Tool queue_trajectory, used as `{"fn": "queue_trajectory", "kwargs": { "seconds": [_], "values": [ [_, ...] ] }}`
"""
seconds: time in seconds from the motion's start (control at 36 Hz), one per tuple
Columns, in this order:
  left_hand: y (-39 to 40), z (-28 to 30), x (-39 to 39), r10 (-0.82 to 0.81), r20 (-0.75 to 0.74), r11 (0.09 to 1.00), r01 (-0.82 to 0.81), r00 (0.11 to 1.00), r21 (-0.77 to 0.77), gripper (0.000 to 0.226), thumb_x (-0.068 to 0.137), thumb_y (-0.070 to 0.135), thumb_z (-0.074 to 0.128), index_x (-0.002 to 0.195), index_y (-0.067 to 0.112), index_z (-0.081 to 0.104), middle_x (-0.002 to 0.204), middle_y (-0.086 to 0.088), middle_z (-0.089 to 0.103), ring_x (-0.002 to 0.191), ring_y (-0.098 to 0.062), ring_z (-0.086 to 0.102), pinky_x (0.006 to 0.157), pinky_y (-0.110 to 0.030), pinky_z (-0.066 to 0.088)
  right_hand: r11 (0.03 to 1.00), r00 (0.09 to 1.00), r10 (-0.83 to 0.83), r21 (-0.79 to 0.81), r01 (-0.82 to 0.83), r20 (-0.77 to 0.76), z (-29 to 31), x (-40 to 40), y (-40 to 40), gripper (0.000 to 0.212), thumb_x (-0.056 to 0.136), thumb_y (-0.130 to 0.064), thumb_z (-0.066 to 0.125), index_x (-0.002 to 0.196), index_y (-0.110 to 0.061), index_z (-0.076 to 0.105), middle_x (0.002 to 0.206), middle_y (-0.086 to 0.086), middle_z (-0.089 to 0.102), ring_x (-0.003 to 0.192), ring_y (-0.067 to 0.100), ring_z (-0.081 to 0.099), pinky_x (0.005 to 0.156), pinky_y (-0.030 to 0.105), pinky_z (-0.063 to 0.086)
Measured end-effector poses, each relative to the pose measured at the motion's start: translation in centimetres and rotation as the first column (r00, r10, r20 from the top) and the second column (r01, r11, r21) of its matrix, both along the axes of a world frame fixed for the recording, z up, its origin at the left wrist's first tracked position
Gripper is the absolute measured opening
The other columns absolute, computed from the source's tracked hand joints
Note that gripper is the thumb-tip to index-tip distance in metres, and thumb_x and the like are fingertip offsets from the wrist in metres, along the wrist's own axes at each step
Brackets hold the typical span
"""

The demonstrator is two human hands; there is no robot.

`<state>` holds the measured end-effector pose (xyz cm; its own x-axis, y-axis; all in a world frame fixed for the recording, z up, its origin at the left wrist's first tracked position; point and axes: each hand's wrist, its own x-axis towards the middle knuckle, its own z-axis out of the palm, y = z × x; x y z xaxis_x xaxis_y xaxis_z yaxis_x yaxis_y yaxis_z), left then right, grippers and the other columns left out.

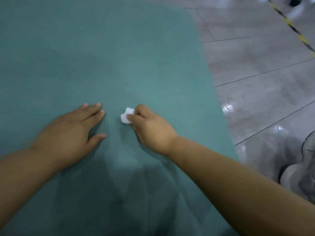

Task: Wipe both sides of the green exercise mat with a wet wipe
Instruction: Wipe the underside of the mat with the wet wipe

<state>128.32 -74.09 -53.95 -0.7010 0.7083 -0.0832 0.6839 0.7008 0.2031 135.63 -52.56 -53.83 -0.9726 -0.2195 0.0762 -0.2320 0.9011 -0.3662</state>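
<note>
The green exercise mat (105,53) lies flat on the floor and fills most of the view; its surface has a fine wavy texture. My left hand (68,133) rests flat on the mat with fingers straight, palm down. A short gap to its right, my right hand (150,126) pinches a crumpled white wet wipe (126,116) and holds it against the mat. Part of the wipe is hidden under my fingers.
The mat's right edge runs diagonally from the upper middle to the lower right, with grey glossy floor tiles (255,74) beyond it. A black-and-yellow striped tape line (289,24) crosses the floor at the top right. A grey shoe (293,172) shows at the right edge.
</note>
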Motion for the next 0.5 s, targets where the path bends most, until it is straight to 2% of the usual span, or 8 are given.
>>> {"fn": "queue_trajectory", "kwargs": {
  "seconds": [0.08,0.11,0.17,0.19,0.25,0.33,0.42,0.5],
  "values": [
    [-3.0,-0.2,0.1,0.068,0.018,0.996,-0.066,0.998,-0.062,0.079,0.086,0.068,0.025,0.128,0.009,0.058,0.138,-0.013,0.05,0.124,-0.034,0.05,0.097,-0.055,0.043,0.969,0.965,-0.228,0.065,0.238,-0.131,-0.2,-0.5,5.0,0.03,0.078,-0.003,0.065,0.108,-0.004,0.064,0.1,0.018,0.057,0.072,0.037,0.061,0.061,0.034,0.05],
    [-3.6,-0.2,0.2,0.085,0.028,0.994,-0.083,0.996,-0.069,0.081,0.087,0.07,0.021,0.128,0.01,0.057,0.139,-0.013,0.049,0.124,-0.035,0.05,0.096,-0.055,0.045,0.916,0.913,-0.383,0.069,0.395,-0.139,-0.4,-0.8,6.9,0.028,0.084,-0.007,0.06,0.111,-0.006,0.062,0.102,0.013,0.056,0.083,0.036,0.06,0.07,0.03,0.047],
    [-4.1,-0.1,0.5,0.108,0.026,0.992,-0.106,0.994,-0.073,0.084,0.089,0.071,0.017,0.127,0.009,0.059,0.138,-0.015,0.05,0.122,-0.037,0.051,0.095,-0.055,0.045,0.691,0.686,-0.721,-0.028,0.722,-0.1,-0.4,-1.1,9.6,0.026,0.094,-0.018,0.047,0.114,-0.006,0.059,0.092,-0.002,0.05,0.096,0.032,0.055,0.068,0.02,0.032],
    [-3.9,0.0,0.6,0.115,0.031,0.991,-0.112,0.993,-0.078,0.084,0.089,0.069,0.016,0.126,0.008,0.059,0.137,-0.016,0.051,0.121,-0.039,0.052,0.094,-0.055,0.045,0.613,0.606,-0.786,-0.033,0.789,-0.123,-0.5,-1.1,10.0,0.027,0.096,-0.018,0.043,0.115,-0.005,0.058,0.093,-0.002,0.048,0.099,0.03,0.053,0.067,0.017,0.028],
    [-3.4,0.1,1.0,0.122,0.047,0.99,-0.118,0.991,-0.08,0.08,0.089,0.065,0.021,0.126,0.004,0.059,0.135,-0.019,0.052,0.119,-0.044,0.052,0.093,-0.058,0.045,0.559,0.557,-0.826,0.006,0.829,-0.092,-0.4,-1.8,8.2,0.029,0.093,-0.008,0.042,0.119,-0.003,0.054,0.113,0.01,0.047,0.105,0.026,0.048,0.074,0.02,0.029],
    [-3.3,0.4,1.0,0.127,0.051,0.987,-0.121,0.991,-0.101,0.077,0.086,0.061,0.026,0.128,0.004,0.058,0.137,-0.018,0.049,0.12,-0.046,0.05,0.094,-0.059,0.043,0.719,0.718,-0.695,-0.015,0.695,-0.047,0.2,-2.9,1.4,0.03,0.091,-0.005,0.043,0.121,-0.007,0.051,0.123,0.011,0.045,0.105,0.026,0.049,0.075,0.026,0.036],
    [-3.9,0.8,0.6,0.125,0.093,0.991,-0.12,0.988,-0.052,0.087,0.077,0.067,0.02,0.138,0.011,0.047,0.148,-0.007,0.033,0.134,-0.035,0.038,0.107,-0.046,0.031,0.959,0.962,-0.274,-0.078,0.274,0.001,-0.8,-2.2,-5.0,0.032,0.089,-0.003,0.053,0.121,-0.007,0.056,0.12,0.014,0.049,0.101,0.034,0.057,0.085,0.035,0.048],
    [-5.1,1.1,0.3,0.123,0.103,0.991,-0.118,0.987,-0.055,0.088,0.073,0.068,0.02,0.139,0.016,0.046,0.149,0.001,0.026,0.136,-0.027,0.036,0.109,-0.038,0.026,0.996,0.998,0.05,-0.069,-0.048,0.027,-0.3,-1.1,-6.4,0.034,0.079,0.0,0.063,0.114,-0.001,0.06,0.108,0.02,0.055,0.075,0.038,0.061,0.061,0.037,0.052]
  ]
}}
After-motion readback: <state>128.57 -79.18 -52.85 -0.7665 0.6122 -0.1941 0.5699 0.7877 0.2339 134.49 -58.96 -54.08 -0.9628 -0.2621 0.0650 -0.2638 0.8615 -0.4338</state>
